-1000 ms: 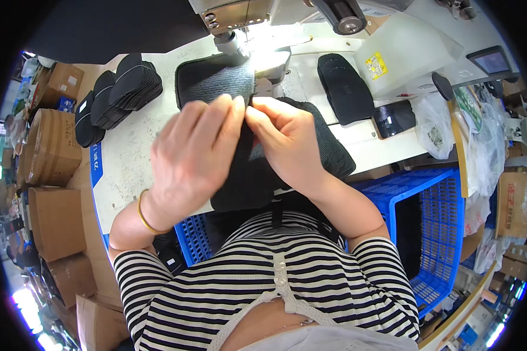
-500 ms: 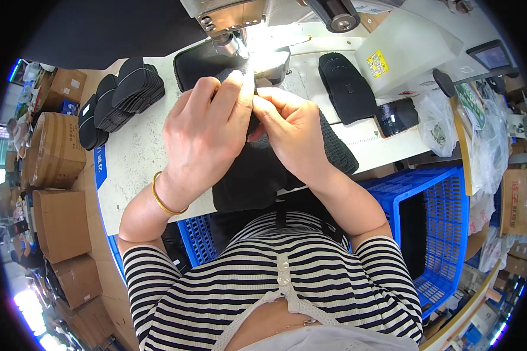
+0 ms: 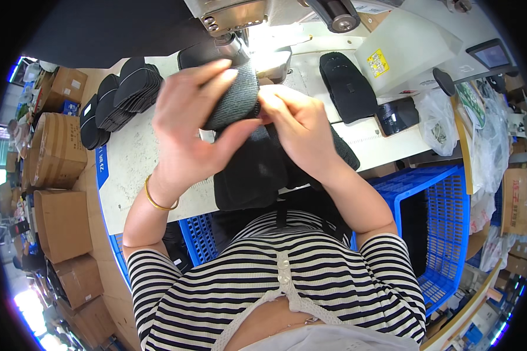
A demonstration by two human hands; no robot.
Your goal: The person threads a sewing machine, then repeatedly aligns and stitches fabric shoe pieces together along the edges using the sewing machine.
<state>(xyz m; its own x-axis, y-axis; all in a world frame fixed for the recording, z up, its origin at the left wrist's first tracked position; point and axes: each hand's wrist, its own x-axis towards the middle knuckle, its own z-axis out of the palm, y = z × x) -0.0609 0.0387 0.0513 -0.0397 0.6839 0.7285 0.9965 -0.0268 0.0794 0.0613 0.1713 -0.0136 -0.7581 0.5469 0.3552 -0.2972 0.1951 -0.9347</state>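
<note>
Under the lit head of a sewing machine [image 3: 234, 44] is a black knit fabric piece [image 3: 237, 99], its curved textured face turned up. My right hand [image 3: 301, 126] pinches its right edge between thumb and fingers. Slightly blurred, my left hand [image 3: 187, 123] lies along the piece's left side, fingers spread at its upper part and thumb apart below. More black fabric pieces [image 3: 246, 178] hang over the table edge under my hands. The needle tip is lost in the glare.
Stacked black pieces [image 3: 137, 85] lie at the table's left. A black shoe-upper-shaped piece [image 3: 348, 88] and a phone [image 3: 397, 116] lie right of the machine, beside a clear plastic bag [image 3: 436, 123]. Below the table stands a blue crate [image 3: 462, 228]; cardboard boxes [image 3: 61, 225] line the left.
My left hand has moved left and its fingers have spread from their pinch beside the right hand. The knit piece's textured face now shows between the hands. My right hand keeps its pinch.
</note>
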